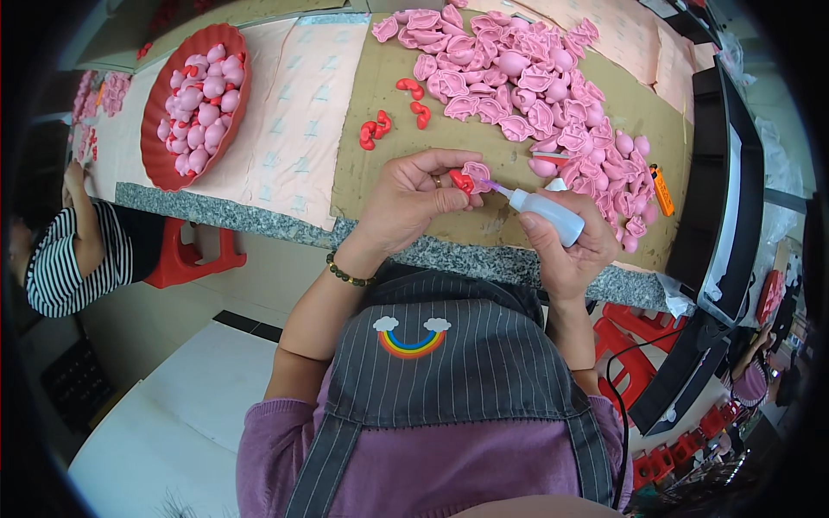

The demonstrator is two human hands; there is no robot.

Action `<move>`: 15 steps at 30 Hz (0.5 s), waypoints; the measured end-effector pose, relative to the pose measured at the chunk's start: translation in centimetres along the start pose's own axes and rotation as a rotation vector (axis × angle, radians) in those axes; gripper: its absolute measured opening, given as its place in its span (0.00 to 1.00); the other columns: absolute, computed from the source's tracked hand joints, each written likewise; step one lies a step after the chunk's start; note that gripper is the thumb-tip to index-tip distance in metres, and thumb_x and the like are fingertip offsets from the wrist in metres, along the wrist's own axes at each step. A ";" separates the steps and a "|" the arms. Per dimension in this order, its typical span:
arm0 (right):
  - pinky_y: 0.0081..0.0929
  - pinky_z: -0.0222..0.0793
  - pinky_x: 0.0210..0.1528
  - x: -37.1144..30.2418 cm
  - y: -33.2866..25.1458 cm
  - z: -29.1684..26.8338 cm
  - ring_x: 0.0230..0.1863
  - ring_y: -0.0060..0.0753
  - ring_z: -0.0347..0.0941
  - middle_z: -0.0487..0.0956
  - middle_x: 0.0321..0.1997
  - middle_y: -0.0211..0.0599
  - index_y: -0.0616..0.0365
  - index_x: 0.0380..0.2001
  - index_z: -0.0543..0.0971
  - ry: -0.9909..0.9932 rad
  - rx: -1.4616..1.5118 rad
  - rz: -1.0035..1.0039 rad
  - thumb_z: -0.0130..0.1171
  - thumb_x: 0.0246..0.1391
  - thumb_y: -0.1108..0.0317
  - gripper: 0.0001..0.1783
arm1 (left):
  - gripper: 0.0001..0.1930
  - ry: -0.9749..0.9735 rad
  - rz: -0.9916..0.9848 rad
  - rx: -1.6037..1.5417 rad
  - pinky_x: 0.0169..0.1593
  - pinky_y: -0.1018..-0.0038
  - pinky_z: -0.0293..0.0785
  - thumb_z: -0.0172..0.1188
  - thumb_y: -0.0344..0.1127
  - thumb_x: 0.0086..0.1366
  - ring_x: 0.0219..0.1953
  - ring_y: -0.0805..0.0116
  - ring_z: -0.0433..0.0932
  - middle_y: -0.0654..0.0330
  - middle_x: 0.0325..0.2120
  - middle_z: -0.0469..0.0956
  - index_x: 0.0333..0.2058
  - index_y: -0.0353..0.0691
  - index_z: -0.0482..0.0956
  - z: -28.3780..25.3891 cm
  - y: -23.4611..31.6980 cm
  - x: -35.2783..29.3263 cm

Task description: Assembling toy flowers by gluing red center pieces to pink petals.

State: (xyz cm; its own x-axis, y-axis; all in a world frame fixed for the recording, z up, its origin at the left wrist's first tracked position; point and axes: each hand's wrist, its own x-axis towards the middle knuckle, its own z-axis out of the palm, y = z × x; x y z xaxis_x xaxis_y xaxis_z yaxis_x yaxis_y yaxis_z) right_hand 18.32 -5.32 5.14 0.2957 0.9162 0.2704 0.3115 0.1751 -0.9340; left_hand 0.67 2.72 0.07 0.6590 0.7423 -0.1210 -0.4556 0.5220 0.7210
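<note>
Between its thumb and fingers, my left hand [406, 198] holds a small red moulded piece [461, 182] together with a pink ruffled shell piece [477, 175]. My right hand [574, 246] is wrapped round a translucent squeeze bottle [550, 216], tilted so its purplish nozzle [498, 187] points left and meets or nearly meets the pink piece. A few loose red pieces [420, 115] lie on the brown board [363, 186] beyond my left hand. A big heap of pink shell pieces [518, 86] spreads from the far side down to the right of my right hand.
A red scalloped tray [155, 112] of pink round pieces with red bits stands at left. An orange-handled cutter [661, 190] lies right of the heap, near a black upright frame [730, 190]. The granite table edge [285, 229] runs before me. Another person [73, 250] sits far left.
</note>
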 end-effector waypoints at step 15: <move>0.12 0.61 0.26 -0.2 -0.8 -0.5 0.23 0.14 0.67 0.75 0.23 0.29 0.65 0.29 0.77 -0.001 -0.040 -0.039 0.66 0.40 0.73 0.11 | 0.23 0.028 -0.011 0.008 0.44 0.76 0.75 0.59 0.20 0.53 0.37 0.68 0.78 0.54 0.38 0.75 0.49 0.28 0.67 0.3 0.1 0.3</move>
State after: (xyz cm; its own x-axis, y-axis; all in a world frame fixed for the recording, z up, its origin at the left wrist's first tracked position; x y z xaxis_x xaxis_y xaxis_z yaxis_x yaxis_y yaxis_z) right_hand 18.48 -5.79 5.94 0.2817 0.9095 0.3057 0.3589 0.1956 -0.9126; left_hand 0.96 2.89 0.32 0.6471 0.7480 -0.1479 -0.4436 0.5271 0.7249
